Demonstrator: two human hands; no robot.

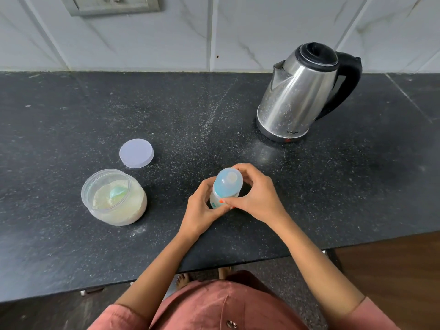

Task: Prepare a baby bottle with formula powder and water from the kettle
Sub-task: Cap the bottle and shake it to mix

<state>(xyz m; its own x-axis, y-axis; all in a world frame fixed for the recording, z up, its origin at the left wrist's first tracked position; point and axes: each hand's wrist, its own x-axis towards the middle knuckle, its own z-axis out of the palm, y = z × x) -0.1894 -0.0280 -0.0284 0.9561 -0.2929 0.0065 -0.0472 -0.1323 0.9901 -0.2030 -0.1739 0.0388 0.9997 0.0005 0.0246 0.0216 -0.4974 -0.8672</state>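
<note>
We hold the baby bottle upright near the front edge of the dark stone surface. It appears to rest its base there, though our fingers hide the base. The left grip is curled round the lower body, and the right grip is curled round the bluish top, fingers on the collar as if to twist it. We cannot tell whether the bottle holds anything yet, nor which way the top is being turned.

The formula jar stands open to our left with a green scoop lying in the powder. Its lid lies just behind it. The steel kettle stands well apart at the back right, lid closed and spout towards us.

We judge the risks as follows. A hard twist with a slack left grip could spin or tip the bottle and spill it off the near edge. A cross-threaded collar would leak later. The open jar sits close to our left forearm, so a careless reach could knock it. If the kettle is hot, pouring into so narrow a neck invites splashing and scalding.
</note>
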